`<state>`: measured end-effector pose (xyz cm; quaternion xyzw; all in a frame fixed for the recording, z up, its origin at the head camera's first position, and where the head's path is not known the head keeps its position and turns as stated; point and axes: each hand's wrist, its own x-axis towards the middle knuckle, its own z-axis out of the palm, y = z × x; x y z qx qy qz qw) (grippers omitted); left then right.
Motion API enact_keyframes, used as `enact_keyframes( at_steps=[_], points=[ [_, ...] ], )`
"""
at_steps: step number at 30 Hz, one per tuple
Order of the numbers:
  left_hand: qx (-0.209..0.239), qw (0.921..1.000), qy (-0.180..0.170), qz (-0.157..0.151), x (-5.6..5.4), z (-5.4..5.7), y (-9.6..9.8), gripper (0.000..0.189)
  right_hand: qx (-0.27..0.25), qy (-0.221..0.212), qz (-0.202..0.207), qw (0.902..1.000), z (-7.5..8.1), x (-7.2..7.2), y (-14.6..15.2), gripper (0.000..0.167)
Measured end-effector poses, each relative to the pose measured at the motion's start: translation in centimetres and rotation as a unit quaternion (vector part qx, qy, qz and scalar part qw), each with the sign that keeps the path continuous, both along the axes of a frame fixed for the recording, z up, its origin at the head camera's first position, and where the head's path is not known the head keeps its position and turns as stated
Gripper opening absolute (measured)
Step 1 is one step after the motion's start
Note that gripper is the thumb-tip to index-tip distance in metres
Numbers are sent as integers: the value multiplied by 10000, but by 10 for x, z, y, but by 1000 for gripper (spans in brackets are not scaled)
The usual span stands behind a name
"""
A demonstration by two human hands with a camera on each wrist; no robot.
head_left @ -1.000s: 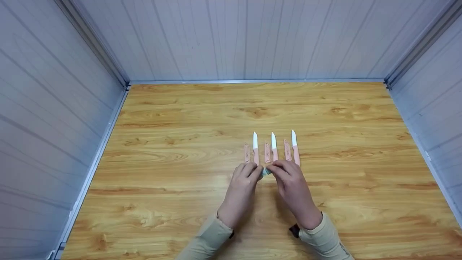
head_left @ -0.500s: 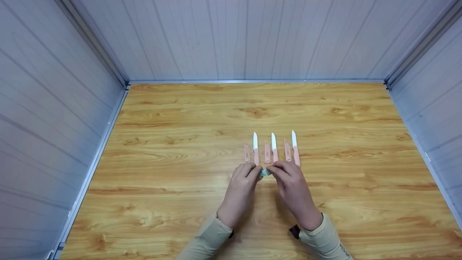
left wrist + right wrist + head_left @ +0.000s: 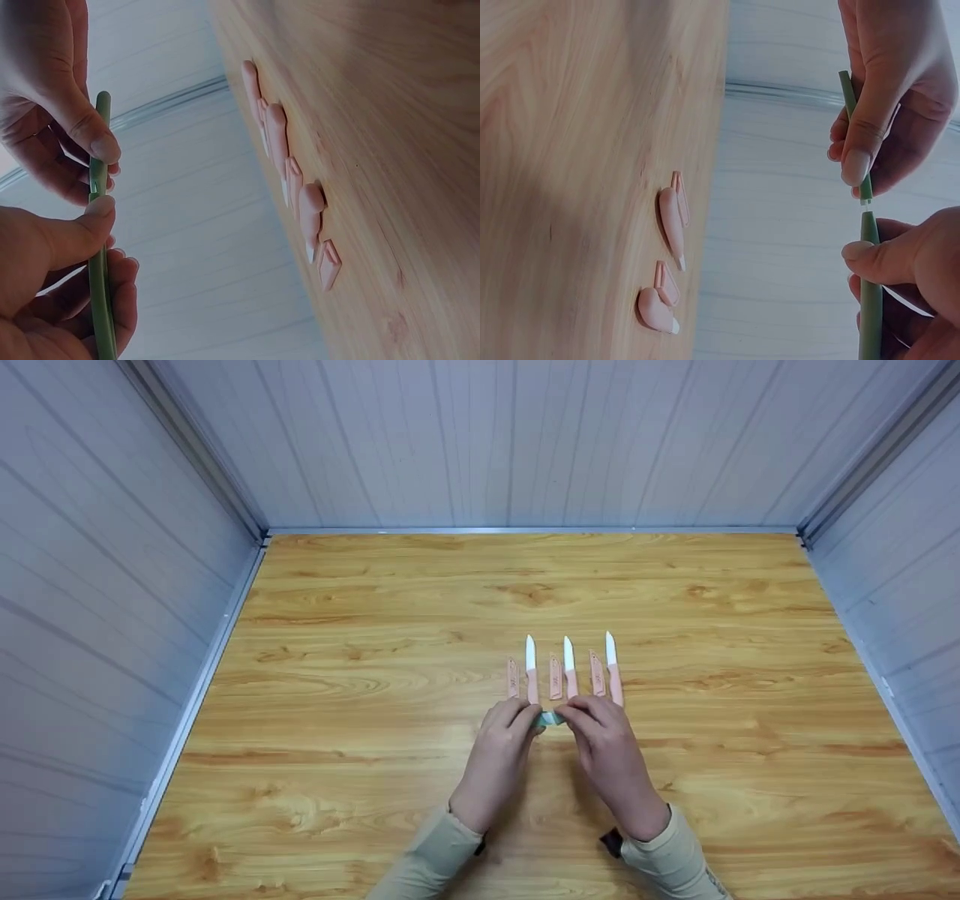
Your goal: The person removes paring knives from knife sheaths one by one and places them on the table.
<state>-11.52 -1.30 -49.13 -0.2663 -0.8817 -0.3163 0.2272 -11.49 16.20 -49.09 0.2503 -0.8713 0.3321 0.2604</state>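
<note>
My left hand (image 3: 501,746) pinches a slim green sheath (image 3: 847,84) between thumb and fingers. Facing it, my right hand (image 3: 611,750) holds the green handle of a small paring knife (image 3: 870,307). Handle and sheath line up end to end; the right wrist view shows a narrow gap with a pale sliver between them. Most of the blade is hidden. In the head view only a short green and whitish stretch shows between the fingertips. Both hands are raised above the wooden table (image 3: 337,735).
Beyond the hands lie three pink-handled knives with white blades, such as the left one (image 3: 532,667), the middle one (image 3: 568,664) and the right one (image 3: 613,667). A pink sheath (image 3: 513,679) lies left of each. Pale panel walls (image 3: 480,442) enclose the table.
The green stretch between my fingertips looks slightly wider now, with my left fingertips a little further left. The pink knives and sheaths have not moved.
</note>
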Motion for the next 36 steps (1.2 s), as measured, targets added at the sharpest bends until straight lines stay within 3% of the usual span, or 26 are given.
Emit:
enact_keyframes(
  at_steps=[36],
  points=[
    [105, 9998, -118, -134, -1, 0, -1, 17, 41, 65, 17, 10000, 1, 0, 6, 20]
  ],
)
